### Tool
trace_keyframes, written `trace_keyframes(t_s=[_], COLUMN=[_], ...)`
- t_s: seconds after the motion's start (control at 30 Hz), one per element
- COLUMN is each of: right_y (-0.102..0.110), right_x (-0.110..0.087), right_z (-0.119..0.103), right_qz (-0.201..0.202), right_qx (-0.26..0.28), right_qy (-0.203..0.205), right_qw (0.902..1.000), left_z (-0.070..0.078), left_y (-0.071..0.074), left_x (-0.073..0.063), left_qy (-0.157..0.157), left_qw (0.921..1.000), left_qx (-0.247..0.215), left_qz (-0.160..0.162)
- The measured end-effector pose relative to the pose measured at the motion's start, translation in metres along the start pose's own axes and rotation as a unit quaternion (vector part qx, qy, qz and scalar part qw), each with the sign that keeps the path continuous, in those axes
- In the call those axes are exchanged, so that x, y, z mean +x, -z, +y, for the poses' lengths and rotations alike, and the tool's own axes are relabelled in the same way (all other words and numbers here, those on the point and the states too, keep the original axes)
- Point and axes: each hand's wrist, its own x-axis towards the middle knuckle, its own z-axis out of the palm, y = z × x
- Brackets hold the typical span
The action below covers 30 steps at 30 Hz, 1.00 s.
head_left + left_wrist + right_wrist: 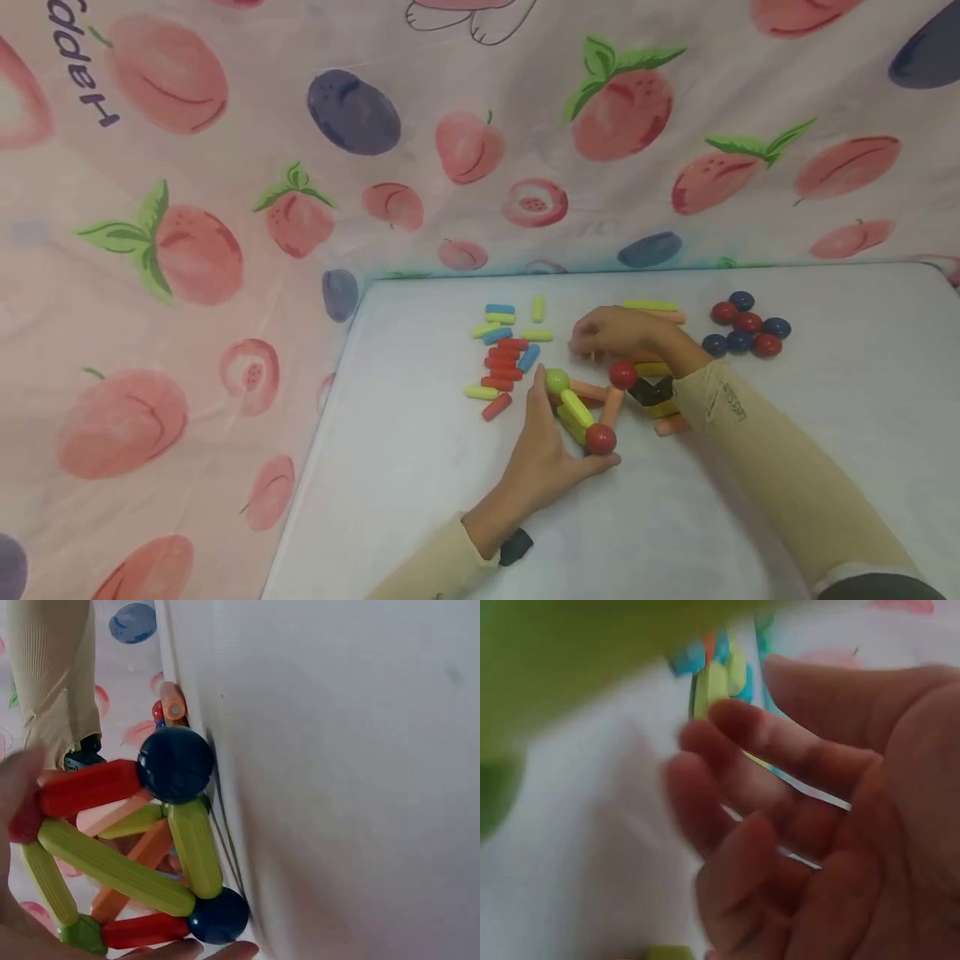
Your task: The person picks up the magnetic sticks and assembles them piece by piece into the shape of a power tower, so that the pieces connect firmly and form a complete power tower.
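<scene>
The head view is softly lit (right wrist view blurry)

We grip with our left hand [538, 462], thumb [597, 465] spread wide from forefinger [539, 400]; our right hand [618, 331] hangs farther forward, fingers [810, 752] loosely curled.

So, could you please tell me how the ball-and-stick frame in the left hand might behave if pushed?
The frame probably has stiff sticks, as they look straight and unbent. It may give first where their ends seem merely to abut the round balls. Those balls look glossy, so they could slip under the left hand.
</scene>
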Motion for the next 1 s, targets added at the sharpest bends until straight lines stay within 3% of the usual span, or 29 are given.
trace_keyframes(t_s=[0.17, 0.4, 0.53, 0.63, 0.7, 0.87, 1.0], right_y=[0.005, -0.006, -0.021, -0.032, -0.039, -0.046, -0.049], right_x=[-0.035, -0.08, -0.09, -0.093, -0.095, -0.098, -0.101], right_z=[0.004, 0.003, -0.001, 0.001, 0.004, 0.009, 0.01], right_qz=[-0.019, -0.013, -0.007, 0.007, 0.017, 0.041, 0.047], right_qx=[0.015, -0.013, 0.02, 0.049, 0.063, 0.067, 0.076], right_qy=[0.02, 0.098, 0.1, 0.109, 0.118, 0.123, 0.115], right_qw=[0.9995, 0.995, 0.9948, 0.9928, 0.9908, 0.9893, 0.9893], left_z=[0.001, -0.014, -0.022, -0.034, -0.043, -0.053, -0.05], left_y=[0.003, 0.034, 0.059, 0.074, 0.08, 0.083, 0.081], left_x=[0.003, 0.014, 0.017, 0.019, 0.023, 0.034, 0.032], left_qy=[-0.043, -0.058, -0.027, 0.009, 0.023, 0.017, 0.003], left_qw=[0.999, 0.9966, 0.9896, 0.9721, 0.9625, 0.9582, 0.958], left_qx=[0.015, 0.049, 0.141, 0.234, 0.269, 0.286, 0.286], left_qz=[-0.001, -0.033, -0.006, 0.022, 0.028, 0.009, -0.023])
